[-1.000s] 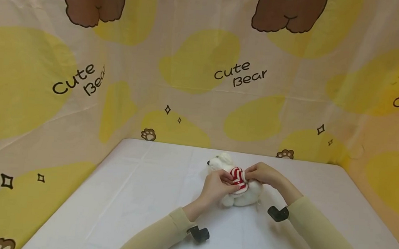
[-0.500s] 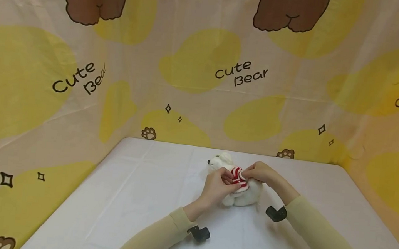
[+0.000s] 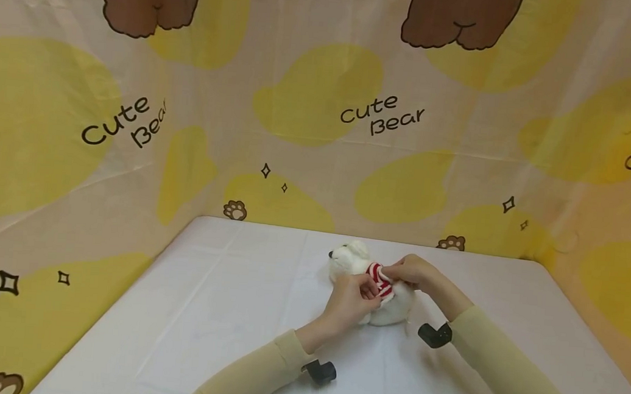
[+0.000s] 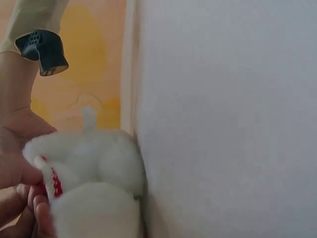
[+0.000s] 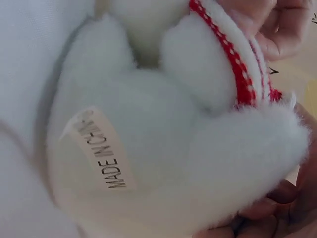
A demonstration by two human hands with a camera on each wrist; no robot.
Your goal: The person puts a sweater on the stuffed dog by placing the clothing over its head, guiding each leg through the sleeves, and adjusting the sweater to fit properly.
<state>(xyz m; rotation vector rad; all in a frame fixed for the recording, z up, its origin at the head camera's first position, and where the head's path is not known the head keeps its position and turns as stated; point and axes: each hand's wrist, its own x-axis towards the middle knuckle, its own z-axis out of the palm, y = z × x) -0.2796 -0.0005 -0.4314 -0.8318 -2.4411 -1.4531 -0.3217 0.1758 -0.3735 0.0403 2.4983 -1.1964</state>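
One white plush toy (image 3: 398,311) sat on the table (image 3: 230,313) between the hands in the head view; the left hand (image 3: 348,298) pinched its striped garment (image 3: 380,281) nearside, the right hand (image 3: 413,272) its rear edge. Left wrist: fingers crowded the hem. Right wrist: a printed label (image 5: 104,156) lay near the right hand. Adjusting the garment seemed underway; steady, even tugging appeared called for.
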